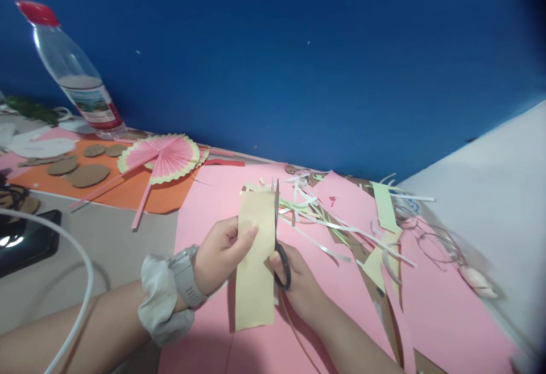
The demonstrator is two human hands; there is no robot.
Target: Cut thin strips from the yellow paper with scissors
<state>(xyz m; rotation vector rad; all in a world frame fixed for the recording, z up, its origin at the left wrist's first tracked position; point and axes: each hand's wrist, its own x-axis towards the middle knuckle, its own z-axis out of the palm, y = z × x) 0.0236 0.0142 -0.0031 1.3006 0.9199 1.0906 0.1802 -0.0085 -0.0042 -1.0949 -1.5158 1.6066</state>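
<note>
A pale yellow strip of paper (pixel 256 260) stands upright lengthwise in the middle of the view. My left hand (pixel 219 254), with a grey watch and a scrunchie at the wrist, pinches it from the left, thumb on its face. My right hand (pixel 296 280) grips a pair of scissors (pixel 283 269) by its black handle, thumb through the loop. The blades point away from me along the paper's right edge; how far they are spread is hard to see. Pink sheets (pixel 205 328) lie beneath both hands.
Thin paper offcuts (pixel 324 220) are scattered beyond my right hand. Left of them lie a pleated pink paper fan (pixel 174 155) and cardboard discs (pixel 89 175) on orange paper. A plastic bottle (pixel 85 87) stands by the blue wall. A white cable (pixel 83 260) and phone (pixel 32 243) are at left.
</note>
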